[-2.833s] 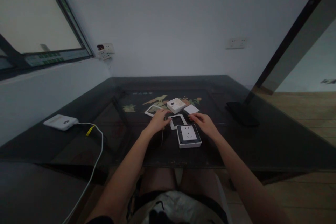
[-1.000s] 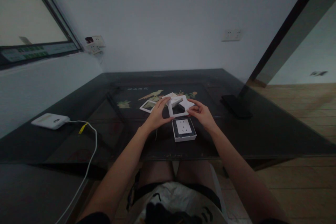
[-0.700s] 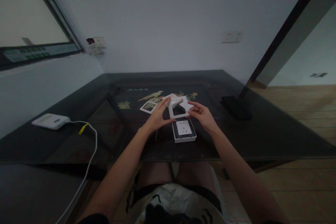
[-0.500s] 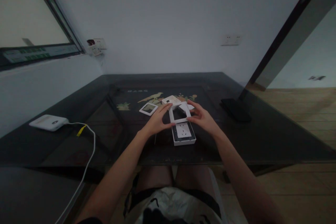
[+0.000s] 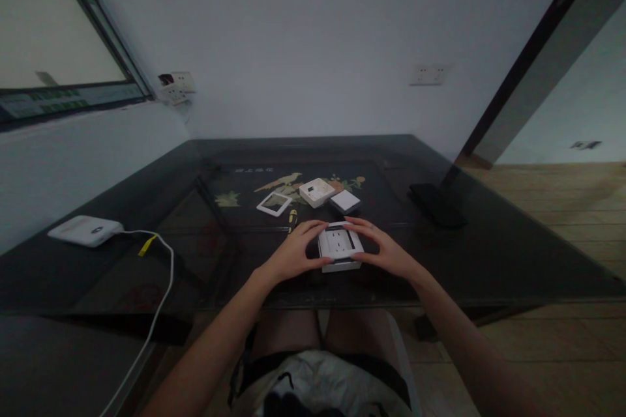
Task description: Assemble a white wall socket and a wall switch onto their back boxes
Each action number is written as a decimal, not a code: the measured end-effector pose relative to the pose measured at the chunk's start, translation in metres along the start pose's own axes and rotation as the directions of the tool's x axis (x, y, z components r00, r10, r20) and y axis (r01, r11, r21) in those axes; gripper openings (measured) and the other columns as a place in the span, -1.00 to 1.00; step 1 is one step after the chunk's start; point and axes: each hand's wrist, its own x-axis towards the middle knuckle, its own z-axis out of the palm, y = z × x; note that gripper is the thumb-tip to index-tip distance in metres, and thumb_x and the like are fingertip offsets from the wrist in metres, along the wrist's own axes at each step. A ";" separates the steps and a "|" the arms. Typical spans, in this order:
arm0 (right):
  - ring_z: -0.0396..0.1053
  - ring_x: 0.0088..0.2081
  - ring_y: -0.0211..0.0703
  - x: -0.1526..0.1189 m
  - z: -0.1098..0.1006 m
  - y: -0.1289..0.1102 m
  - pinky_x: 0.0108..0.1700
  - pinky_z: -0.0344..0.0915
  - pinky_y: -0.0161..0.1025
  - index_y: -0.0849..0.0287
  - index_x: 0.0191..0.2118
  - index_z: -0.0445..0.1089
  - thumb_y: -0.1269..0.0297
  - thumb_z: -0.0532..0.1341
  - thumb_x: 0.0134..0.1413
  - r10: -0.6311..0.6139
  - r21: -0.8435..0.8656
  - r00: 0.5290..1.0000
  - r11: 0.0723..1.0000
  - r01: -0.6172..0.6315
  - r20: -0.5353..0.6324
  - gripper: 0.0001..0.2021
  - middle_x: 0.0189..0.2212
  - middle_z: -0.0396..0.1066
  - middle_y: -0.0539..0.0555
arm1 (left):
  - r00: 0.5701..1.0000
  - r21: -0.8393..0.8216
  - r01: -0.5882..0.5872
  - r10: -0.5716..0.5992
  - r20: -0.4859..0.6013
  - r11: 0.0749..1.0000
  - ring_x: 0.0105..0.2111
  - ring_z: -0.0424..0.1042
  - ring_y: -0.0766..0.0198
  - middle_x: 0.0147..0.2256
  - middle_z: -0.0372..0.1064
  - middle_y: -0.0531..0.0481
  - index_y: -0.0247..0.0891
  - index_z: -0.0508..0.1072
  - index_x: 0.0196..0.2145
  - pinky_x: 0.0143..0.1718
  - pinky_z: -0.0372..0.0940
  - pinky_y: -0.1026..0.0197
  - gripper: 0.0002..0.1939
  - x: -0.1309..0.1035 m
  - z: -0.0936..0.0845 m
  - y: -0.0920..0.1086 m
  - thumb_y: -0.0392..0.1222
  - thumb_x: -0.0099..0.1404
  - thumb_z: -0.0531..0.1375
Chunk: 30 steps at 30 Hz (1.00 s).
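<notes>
Left hand point(image 5: 299, 251) and right hand point(image 5: 384, 249) grip one square white plastic frame point(image 5: 358, 243) over one white socket point(image 5: 337, 243). One loose white frame point(image 5: 267, 212) lies beyond.

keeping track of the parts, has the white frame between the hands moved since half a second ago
Yes, toward the person: the white frame is now farther from the bird design and over the socket box.

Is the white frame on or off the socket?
The white frame is over the socket; seated or not, cannot tell. The left hand and right hand hold it there, a dark strip showing inside its right edge.
</notes>
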 end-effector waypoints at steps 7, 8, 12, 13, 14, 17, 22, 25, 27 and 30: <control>0.08 0.24 0.06 -0.001 0.005 0.004 0.26 0.01 0.10 0.02 0.17 0.23 0.10 0.30 0.00 -0.032 0.005 0.999 0.999 0.032 0.016 -0.41 0.19 0.17 0.18 | 0.999 -0.036 -0.008 0.010 0.039 0.999 0.17 0.16 0.03 0.17 0.13 -0.17 -0.16 0.17 0.20 0.20 0.11 -0.03 -0.25 -0.003 0.001 -0.001 0.05 0.11 0.29; 0.07 0.24 0.06 -0.001 0.005 0.005 0.26 0.00 0.10 0.02 0.18 0.22 0.10 0.31 0.00 -0.032 0.006 0.999 0.999 0.032 0.017 -0.41 0.19 0.16 0.18 | 0.999 -0.043 -0.010 0.012 0.043 0.999 0.17 0.16 0.03 0.17 0.12 -0.17 -0.16 0.17 0.20 0.20 0.10 -0.02 -0.25 -0.003 0.001 -0.001 0.04 0.11 0.29; 0.02 0.27 0.07 -0.003 0.005 0.007 0.26 -0.01 0.12 -0.01 0.20 0.18 0.11 0.31 -0.01 -0.014 0.026 1.000 1.000 0.013 0.026 -0.37 0.22 0.10 0.17 | 0.999 -0.058 -0.014 0.017 0.045 0.998 0.18 0.15 0.02 0.18 0.10 -0.17 -0.17 0.17 0.20 0.21 0.09 -0.02 -0.25 -0.004 0.002 -0.002 0.04 0.10 0.29; 0.01 0.27 0.07 -0.003 0.005 0.008 0.26 0.00 0.12 -0.02 0.21 0.17 0.11 0.31 -0.01 -0.004 0.040 0.999 0.999 0.003 0.032 -0.36 0.24 0.08 0.17 | 0.999 -0.060 -0.016 0.019 0.045 0.998 0.18 0.15 0.02 0.18 0.10 -0.18 -0.16 0.17 0.20 0.21 0.09 -0.02 -0.24 -0.004 0.003 -0.002 0.03 0.10 0.30; 0.01 0.28 0.07 -0.003 0.005 0.008 0.26 0.02 0.12 -0.03 0.22 0.15 0.12 0.32 -0.01 0.005 0.057 0.999 0.998 -0.008 0.039 -0.35 0.25 0.05 0.16 | 0.999 -0.061 -0.018 0.021 0.044 0.998 0.17 0.15 0.02 0.18 0.10 -0.18 -0.16 0.17 0.20 0.21 0.10 -0.02 -0.23 -0.003 0.003 -0.002 0.03 0.09 0.31; 0.00 0.28 0.06 -0.004 0.006 0.010 0.24 0.07 0.09 -0.06 0.22 0.14 0.13 0.32 -0.01 0.023 0.101 0.998 0.995 -0.028 0.054 -0.34 0.26 0.02 0.14 | 0.999 -0.062 -0.024 0.027 0.042 0.998 0.16 0.16 0.01 0.16 0.11 -0.18 -0.16 0.16 0.20 0.20 0.11 -0.02 -0.22 -0.003 0.003 -0.002 0.04 0.07 0.32; 0.00 0.28 0.05 -0.004 0.006 0.009 0.23 0.10 0.08 -0.05 0.20 0.18 0.13 0.31 0.00 0.031 0.116 0.998 0.993 -0.037 0.048 -0.39 0.25 0.04 0.14 | 0.999 -0.053 -0.017 0.019 0.040 0.998 0.17 0.16 0.02 0.17 0.10 -0.16 -0.15 0.16 0.20 0.20 0.11 -0.03 -0.26 -0.003 0.003 -0.001 0.02 0.11 0.29; 0.01 0.27 0.07 -0.004 0.005 0.007 0.22 0.10 0.10 -0.04 0.19 0.19 0.11 0.31 0.00 0.035 0.104 0.998 0.994 -0.040 0.049 -0.39 0.24 0.05 0.15 | 0.999 -0.048 -0.017 0.019 0.045 0.999 0.18 0.14 0.03 0.18 0.08 -0.16 -0.16 0.14 0.20 0.21 0.10 -0.02 -0.27 -0.003 0.004 -0.001 0.02 0.13 0.28; 0.01 0.27 0.08 -0.004 0.005 0.006 0.22 0.10 0.11 -0.02 0.20 0.18 0.10 0.31 -0.01 0.033 0.092 0.998 0.995 -0.037 0.050 -0.38 0.24 0.05 0.16 | 0.999 -0.052 -0.014 0.016 0.048 0.999 0.18 0.14 0.02 0.18 0.08 -0.16 -0.16 0.15 0.20 0.21 0.10 -0.02 -0.26 -0.003 0.004 -0.002 0.01 0.12 0.28; 0.02 0.27 0.09 -0.004 0.005 0.007 0.21 0.11 0.11 -0.02 0.20 0.17 0.10 0.31 -0.01 0.022 0.079 0.999 0.997 -0.026 0.048 -0.36 0.24 0.05 0.18 | 0.999 -0.067 -0.007 0.011 0.049 0.998 0.18 0.14 0.02 0.18 0.09 -0.16 -0.15 0.15 0.20 0.21 0.10 -0.03 -0.26 -0.003 0.003 -0.001 -0.02 0.11 0.29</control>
